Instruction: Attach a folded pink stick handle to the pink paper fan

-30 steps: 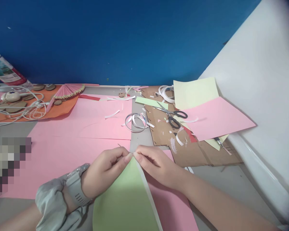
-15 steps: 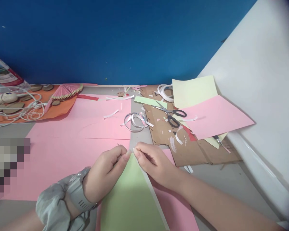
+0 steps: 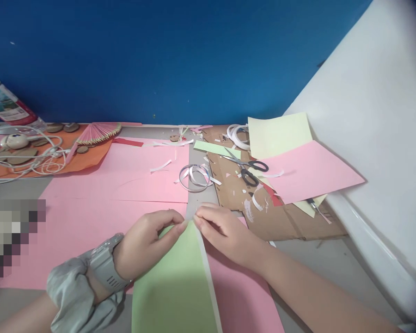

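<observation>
A light green sheet of paper (image 3: 173,286) stands in front of me, its far end narrowing between my hands. A white strip (image 3: 208,273) runs along its right edge. My left hand (image 3: 152,243), with a grey watch and scrunchie at the wrist, pinches the far top edge of the green paper between thumb and fingers. Close beside it, my right hand (image 3: 227,236) is closed in a pinch at the far right corner, where the white strip ends. Its fingertips hide exactly what it grips. A pink sheet (image 3: 242,296) lies beneath, to the right.
Pink sheets (image 3: 100,231) cover the left. Scissors (image 3: 244,164) and paper scraps lie on cardboard (image 3: 280,226). A tape roll (image 3: 194,178) sits ahead. Farther left are a pink paper fan (image 3: 99,134), white cables (image 3: 52,157) and a bottle (image 3: 10,104). Blue and white panels bound the table.
My fingertips have moved slightly apart at the far end of the green paper. The near part of the sheet swung right, then back left. Both hands stay pinched.
</observation>
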The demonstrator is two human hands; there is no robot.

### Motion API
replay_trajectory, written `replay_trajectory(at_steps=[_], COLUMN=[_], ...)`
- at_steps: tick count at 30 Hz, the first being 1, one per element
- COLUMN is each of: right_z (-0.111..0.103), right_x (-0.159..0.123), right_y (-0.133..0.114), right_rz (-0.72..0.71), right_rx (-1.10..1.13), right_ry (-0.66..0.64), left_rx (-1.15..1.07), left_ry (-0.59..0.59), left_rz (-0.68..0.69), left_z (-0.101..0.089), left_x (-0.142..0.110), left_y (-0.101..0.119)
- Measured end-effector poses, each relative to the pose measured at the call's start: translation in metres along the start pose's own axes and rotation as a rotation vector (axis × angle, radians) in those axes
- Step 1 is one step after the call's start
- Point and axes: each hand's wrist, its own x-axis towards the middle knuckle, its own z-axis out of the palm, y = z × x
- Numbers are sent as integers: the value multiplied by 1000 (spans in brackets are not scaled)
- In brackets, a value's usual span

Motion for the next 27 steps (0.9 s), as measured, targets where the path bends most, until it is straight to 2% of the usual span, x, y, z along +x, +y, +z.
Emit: replay_trajectory(at_steps=[4, 13, 27], right_z=[-4, 2, 4], right_x=[0, 1, 0], right_y=[-1, -3, -1], right_rz=[-30, -75, -99], right_rx=[-92, 47, 69], right_ry=[0, 68, 107], left_rx=[72, -57, -93], left_ry=[-14, 51, 92], left_rz=[9, -13, -28], left_z=[-2, 2, 7], left_x=[3, 1, -1], left_y=[1, 0, -1])
